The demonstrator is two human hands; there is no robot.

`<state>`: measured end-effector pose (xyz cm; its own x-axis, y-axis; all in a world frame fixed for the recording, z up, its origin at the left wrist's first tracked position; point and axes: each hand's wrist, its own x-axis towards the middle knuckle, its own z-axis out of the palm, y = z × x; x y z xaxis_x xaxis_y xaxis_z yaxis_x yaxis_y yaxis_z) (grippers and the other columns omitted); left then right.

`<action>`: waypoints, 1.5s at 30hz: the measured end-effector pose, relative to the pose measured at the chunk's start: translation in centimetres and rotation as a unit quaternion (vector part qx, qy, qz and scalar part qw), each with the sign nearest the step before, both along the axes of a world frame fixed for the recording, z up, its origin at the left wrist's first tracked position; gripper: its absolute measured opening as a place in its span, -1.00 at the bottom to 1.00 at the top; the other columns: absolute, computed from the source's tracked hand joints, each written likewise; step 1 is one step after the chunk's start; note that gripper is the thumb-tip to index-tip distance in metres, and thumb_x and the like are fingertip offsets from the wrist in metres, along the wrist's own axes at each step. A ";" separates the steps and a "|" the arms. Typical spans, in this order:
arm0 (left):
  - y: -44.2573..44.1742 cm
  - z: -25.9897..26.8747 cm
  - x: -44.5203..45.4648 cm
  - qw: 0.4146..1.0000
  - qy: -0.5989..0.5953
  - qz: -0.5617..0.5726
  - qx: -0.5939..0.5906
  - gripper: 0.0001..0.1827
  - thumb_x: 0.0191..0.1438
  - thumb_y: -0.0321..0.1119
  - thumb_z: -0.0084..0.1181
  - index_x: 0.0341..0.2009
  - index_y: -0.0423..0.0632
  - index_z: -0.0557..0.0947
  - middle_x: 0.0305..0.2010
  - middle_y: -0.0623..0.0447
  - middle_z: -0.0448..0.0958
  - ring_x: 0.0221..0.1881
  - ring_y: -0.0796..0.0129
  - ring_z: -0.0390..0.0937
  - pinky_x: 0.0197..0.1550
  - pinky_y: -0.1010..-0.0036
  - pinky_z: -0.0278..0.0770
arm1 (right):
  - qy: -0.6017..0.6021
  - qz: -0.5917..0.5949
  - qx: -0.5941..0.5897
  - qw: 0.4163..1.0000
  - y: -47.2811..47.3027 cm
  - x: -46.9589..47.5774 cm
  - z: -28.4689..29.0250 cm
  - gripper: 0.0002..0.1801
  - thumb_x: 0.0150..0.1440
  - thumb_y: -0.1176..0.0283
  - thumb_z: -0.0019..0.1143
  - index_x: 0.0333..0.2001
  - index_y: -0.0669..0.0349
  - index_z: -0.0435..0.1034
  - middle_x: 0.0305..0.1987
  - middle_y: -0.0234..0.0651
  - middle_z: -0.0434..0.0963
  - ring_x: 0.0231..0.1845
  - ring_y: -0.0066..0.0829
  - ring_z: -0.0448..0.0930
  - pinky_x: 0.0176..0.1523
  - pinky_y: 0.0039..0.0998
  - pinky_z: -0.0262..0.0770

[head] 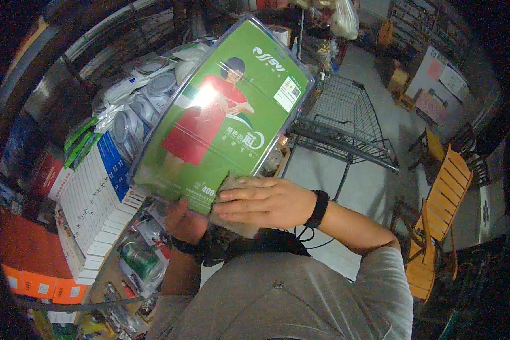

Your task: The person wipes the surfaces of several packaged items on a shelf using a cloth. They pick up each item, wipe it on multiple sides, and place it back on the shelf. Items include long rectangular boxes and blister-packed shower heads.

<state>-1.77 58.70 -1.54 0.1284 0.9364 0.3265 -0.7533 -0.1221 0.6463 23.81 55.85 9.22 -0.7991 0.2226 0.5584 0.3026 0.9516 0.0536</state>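
Observation:
A large green printed card in a clear plastic blister package (221, 110) is held up tilted before me, its front bearing a picture of a person in red and some writing. My left hand (187, 221) grips its lower edge, partly behind the plastic. With fingers flat and close together, my right hand (263, 202) presses a beige cloth (238, 227) against the package's lower right corner. Part of the cloth is hidden under that hand. Glare covers a patch of the plastic. Behind the package are several clear-packed shower heads (161, 83).
Left, a shelf holds a row of white boxes (87, 204) and orange boxes (42, 284). Packed goods (140, 255) lie on a lower level. A wire shopping cart (344, 114) stands ahead right; a wooden folding chair (444, 191) is farther right on the grey floor (318, 170).

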 end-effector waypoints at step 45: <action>-2.0 1.2 -0.1 0.967 0.203 0.071 0.135 -0.34 -0.21 -0.42 0.14 0.10 -0.19 0.38 0.05 -0.06 0.43 0.03 0.15 0.43 0.05 0.25 0.43 | 0.225 -0.350 -0.021 0.909 3.2 2.0 1.4 -0.14 -0.12 0.51 0.18 0.31 0.16 0.07 0.42 -0.15 0.06 0.44 -0.01 0.00 0.40 0.03 -0.14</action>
<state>-1.84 56.68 -0.30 0.1741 0.8420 0.5107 -0.4069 -0.4107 0.8159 25.83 59.02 10.63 -0.1459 0.6179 0.7726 0.8174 0.5152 -0.2576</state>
